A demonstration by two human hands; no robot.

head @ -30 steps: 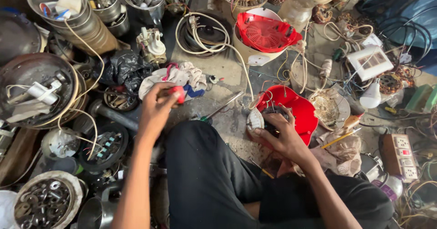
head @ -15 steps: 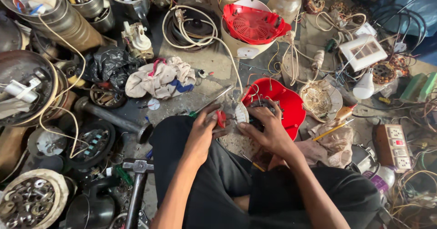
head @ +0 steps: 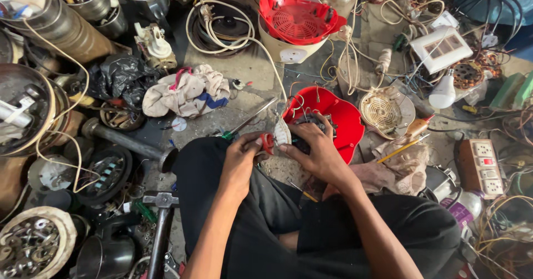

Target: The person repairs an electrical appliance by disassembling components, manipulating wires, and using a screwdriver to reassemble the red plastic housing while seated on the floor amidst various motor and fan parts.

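- Head view, hands: the left hand (head: 240, 158) was curled with thumb and fingers pinched on a small red piece (head: 267, 142), held against the pale round part (head: 282, 133) at the edge of the red housing (head: 327, 118), probably so the two parts met squarely.
- Head view, right side: the right hand (head: 317, 150) lay over the dark inner works of that housing, fingers bent and pressed down on them; this looked like bracing, to keep the housing steady on the floor just past the person's knees.
- Head view, within reach: a screwdriver (head: 247, 121) lay slanted just beyond the left hand, its tip toward the housing, and a yellow pencil (head: 401, 149) rested to the right on crumpled cloth.
- Head view, surroundings: a rag bundle (head: 186, 92) sat further left, a red-topped white appliance (head: 297, 26) stood beyond the housing, a hammer (head: 160, 223) lay by the left knee, and a switch board (head: 483, 165) lay at far right.
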